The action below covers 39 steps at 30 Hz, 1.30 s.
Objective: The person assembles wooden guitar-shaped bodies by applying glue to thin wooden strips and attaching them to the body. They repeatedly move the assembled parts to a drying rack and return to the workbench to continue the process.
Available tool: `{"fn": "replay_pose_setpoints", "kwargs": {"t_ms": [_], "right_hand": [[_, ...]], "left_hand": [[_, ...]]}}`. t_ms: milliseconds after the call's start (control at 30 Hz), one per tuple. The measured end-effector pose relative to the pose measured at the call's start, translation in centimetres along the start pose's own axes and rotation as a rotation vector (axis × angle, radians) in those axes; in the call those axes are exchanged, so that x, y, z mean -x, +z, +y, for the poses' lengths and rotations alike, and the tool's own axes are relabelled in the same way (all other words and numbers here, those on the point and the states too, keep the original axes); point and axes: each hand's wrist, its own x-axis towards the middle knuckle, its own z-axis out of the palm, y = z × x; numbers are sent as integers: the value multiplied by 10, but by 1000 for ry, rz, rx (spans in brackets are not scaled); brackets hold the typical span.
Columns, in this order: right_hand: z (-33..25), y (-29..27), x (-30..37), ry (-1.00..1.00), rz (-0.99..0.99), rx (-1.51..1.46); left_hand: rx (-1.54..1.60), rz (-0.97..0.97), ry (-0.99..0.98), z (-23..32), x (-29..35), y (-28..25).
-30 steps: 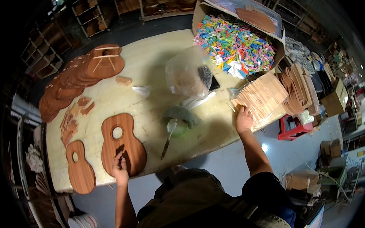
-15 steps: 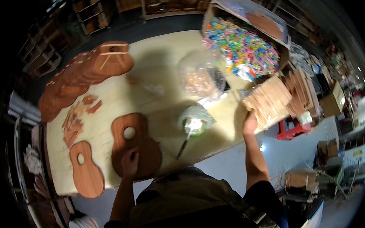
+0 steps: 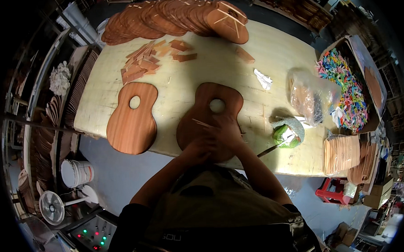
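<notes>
A brown guitar-shaped wooden plate [image 3: 203, 103] with a round hole lies before me at the table's front edge. Over its lower part my right hand [image 3: 228, 133] is closed on a thin wooden strip [image 3: 202, 123] that sticks out to the left. Close beside it, my left hand [image 3: 200, 150] is curled low over the same plate. Shadow hides what its fingers hold, if anything. A second, lighter guitar-shaped plate [image 3: 132, 122] rests to the left. Right of my hands stands a green glue container [image 3: 283, 136] with a brush [image 3: 268, 151] leaning out.
Overlapping guitar-shaped plates [image 3: 161, 19] line the far edge, with loose wood pieces [image 3: 140, 63] nearer. At right are a plastic bag [image 3: 306, 94], a box of colourful small pieces [image 3: 344, 86], a stack of thin wood [image 3: 340, 153] and a red stool [image 3: 329, 191].
My right hand has come from the thin wood stack at right to the plate, bringing a strip. Both hands are now close together. The view has turned left.
</notes>
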Motion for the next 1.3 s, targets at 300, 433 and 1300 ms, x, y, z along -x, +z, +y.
{"fn": "replay_pose_setpoints", "kwargs": {"t_ms": [300, 433, 1300], "right_hand": [[8, -44, 60, 244, -174, -37], [-16, -30, 70, 349, -124, 167], [-6, -17, 41, 51, 169, 163]], "left_hand": [[41, 62, -62, -2, 0, -2], [172, 162, -321, 1, 3, -8], [-375, 145, -28, -24, -1, -6]]}}
